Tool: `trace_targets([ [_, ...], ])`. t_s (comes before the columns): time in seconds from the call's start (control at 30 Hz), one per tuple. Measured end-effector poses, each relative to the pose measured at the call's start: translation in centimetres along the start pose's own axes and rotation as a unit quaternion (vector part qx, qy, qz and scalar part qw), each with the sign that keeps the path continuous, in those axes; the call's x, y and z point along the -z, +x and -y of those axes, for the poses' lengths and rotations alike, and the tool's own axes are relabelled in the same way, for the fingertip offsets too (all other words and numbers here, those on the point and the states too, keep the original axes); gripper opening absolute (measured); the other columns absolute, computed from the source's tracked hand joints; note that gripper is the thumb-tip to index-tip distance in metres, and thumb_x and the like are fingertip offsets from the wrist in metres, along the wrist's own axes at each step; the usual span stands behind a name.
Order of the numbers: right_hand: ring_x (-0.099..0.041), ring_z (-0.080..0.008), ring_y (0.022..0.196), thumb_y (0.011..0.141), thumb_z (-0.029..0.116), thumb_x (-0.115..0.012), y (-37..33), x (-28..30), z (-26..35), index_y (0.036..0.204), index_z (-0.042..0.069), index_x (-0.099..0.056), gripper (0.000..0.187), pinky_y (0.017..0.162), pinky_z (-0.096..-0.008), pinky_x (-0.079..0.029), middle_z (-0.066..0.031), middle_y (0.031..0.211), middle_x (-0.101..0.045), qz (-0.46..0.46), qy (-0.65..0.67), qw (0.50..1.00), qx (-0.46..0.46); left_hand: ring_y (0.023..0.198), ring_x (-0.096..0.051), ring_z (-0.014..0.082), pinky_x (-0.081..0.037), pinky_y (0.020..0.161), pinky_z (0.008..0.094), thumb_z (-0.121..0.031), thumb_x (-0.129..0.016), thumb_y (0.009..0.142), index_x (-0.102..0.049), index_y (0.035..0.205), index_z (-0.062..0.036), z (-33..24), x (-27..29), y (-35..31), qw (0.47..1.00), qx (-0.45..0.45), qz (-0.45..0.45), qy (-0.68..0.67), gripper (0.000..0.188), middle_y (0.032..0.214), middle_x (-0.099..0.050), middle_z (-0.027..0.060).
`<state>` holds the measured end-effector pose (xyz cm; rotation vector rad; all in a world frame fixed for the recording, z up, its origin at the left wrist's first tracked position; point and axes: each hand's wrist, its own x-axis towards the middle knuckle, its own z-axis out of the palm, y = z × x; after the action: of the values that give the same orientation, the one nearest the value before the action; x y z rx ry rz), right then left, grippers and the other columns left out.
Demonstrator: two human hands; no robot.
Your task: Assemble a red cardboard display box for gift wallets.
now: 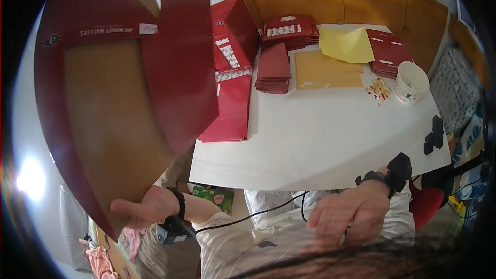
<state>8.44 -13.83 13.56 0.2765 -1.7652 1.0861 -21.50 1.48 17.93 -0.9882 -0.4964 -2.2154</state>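
My left hand [140, 211] is raised out to my left, palm up, thumb pointing left, closed on the bottom edge of a big flattened cardboard box blank [129, 88]. My right hand [347, 213] rests low against my lap just below the near edge of the white table [330, 139], fingers curled loosely downward and holding nothing that I can make out.

The blank is one sheet, glossy dark red on its flaps and rim, plain brown in its middle panel, with a small white label near its top. It stands up tilted, left of the table and hiding the table's far left corner.

On the table I count one paper cup [412, 83] at the right edge, one yellow sheet [347, 45] at the far side, one brown flat board [326, 70] just nearer than that sheet, and three stacks of red folded packets [274, 67], with more red flat pieces [231, 80] along the table's left side.
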Motion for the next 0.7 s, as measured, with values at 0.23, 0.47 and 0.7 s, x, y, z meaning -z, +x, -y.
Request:
trace_targets([
  [0.23,-0.055,-0.0244,0.084,0.081,0.0,-0.057,-0.3,2.3,-0.6,0.09,0.002,-0.053,0.011,0.079,-0.0382,-0.043,-0.0099,0.088,-0.057,-0.137,-0.233,0.963,0.009,0.088,-0.059,0.0224,-0.051,0.074,0.0334,-0.023,-0.06,0.089,-0.059,0.099,0.0032,-0.6,-1.0,-2.2,0.922,0.344,-0.009,-0.18,0.028,0.103,-0.06,0.015],
  [0.47,-0.05,-0.0277,0.107,0.078,-0.002,-0.06,-2.7,8.6,-1.0,0.11,0.0,-0.048,0.034,0.094,-0.0353,-0.038,-0.0146,0.111,-0.051,-0.327,-0.646,0.681,-0.112,0.092,-0.058,0.0178,-0.05,0.079,0.0323,-0.023,-0.062,0.089,-0.058,0.101,0.0011,-0.5,-1.7,-5.3,0.858,0.466,0.019,-0.216,0.027,0.107,-0.06,0.0115],
  [0.7,-0.036,-0.0339,0.128,0.08,0.006,-0.061,-0.8,10.1,0.9,0.132,0.003,-0.04,0.056,0.104,-0.0426,-0.031,-0.0151,0.139,-0.037,-0.254,-0.786,0.56,-0.072,0.087,-0.059,0.0164,-0.048,0.076,0.031,-0.019,-0.059,0.091,-0.058,0.097,-0.0016,-0.7,-2.8,-5.7,0.756,0.516,0.092,-0.393,0.019,0.1,-0.062,0.0066],
])
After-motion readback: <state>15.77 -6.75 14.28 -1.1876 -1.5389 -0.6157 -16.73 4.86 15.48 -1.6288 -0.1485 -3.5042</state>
